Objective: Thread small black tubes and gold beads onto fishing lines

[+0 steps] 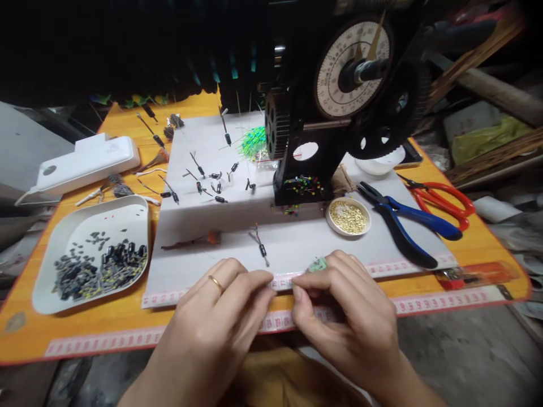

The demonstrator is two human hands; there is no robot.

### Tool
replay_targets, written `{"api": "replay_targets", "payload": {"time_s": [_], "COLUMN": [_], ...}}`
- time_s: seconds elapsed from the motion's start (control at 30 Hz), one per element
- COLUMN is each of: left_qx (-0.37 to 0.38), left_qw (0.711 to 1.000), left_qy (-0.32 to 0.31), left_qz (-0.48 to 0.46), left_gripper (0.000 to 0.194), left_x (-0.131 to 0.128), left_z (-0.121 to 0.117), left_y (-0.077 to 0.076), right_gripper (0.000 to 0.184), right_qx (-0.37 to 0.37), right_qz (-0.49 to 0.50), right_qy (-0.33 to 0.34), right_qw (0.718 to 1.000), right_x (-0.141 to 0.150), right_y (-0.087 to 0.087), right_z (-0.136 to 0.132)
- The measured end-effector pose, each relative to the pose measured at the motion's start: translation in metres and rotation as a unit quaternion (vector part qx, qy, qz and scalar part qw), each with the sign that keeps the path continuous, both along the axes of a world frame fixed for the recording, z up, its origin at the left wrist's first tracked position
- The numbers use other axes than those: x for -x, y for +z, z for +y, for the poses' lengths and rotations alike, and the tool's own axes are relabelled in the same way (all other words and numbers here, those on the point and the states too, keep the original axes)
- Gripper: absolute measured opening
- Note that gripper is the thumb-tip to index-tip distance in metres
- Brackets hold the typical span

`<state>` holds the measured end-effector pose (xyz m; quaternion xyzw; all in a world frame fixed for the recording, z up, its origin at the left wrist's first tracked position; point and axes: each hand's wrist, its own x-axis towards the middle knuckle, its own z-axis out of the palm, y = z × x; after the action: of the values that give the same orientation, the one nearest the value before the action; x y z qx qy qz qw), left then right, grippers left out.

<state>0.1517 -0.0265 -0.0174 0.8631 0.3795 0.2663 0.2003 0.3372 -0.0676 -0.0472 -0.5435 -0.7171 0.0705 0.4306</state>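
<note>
My left hand [224,305] is closed in a pinch at the front edge of the white board [237,226], a gold ring on one finger. Facing it a short gap away, my right hand [345,311] is pinched too. Whatever the fingertips hold is too small to make out. A small pale green piece [317,264] shows behind my right fingers; I cannot tell whether they touch it. Just beyond the hands lies a small black cylindrical part with wire-like ends [262,250]. Several similar black parts [219,186] are scattered farther back.
Left stands a white tray [42,288] of small grey and black pieces. A round dish [348,217] holds gold bits. Blue-handled pliers [399,217], red-handled scissors [445,200] and an orange tool [483,275] lie right. A black geared stand with a dial [331,85] rises behind.
</note>
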Motion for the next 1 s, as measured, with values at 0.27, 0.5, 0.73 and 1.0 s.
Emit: {"api": "replay_targets", "payload": {"time_s": [0.27,0.5,0.73,1.0], "left_qx": [-0.027,-0.004,0.065,0.069], "left_qw": [0.999,0.998,0.997,0.996], "left_qy": [0.018,0.055,0.046,0.048], "left_qz": [0.017,0.016,0.006,-0.007], "left_gripper": [0.013,0.012,0.014,0.014], "left_x": [0.016,0.02,0.022,0.024], "left_z": [0.01,0.011,0.016,0.016], "left_y": [-0.003,-0.007,-0.001,-0.002], "right_gripper": [0.014,0.015,0.014,0.014], "right_qx": [0.004,0.017,0.02,0.017], "right_qz": [-0.034,-0.063,-0.078,-0.082], "right_qy": [-0.005,0.001,0.008,-0.002], "right_qw": [0.999,0.998,0.997,0.996], "right_x": [0.003,0.003,0.001,0.002], "right_y": [-0.002,-0.001,-0.001,-0.002], "right_z": [0.001,0.002,0.001,0.001]}}
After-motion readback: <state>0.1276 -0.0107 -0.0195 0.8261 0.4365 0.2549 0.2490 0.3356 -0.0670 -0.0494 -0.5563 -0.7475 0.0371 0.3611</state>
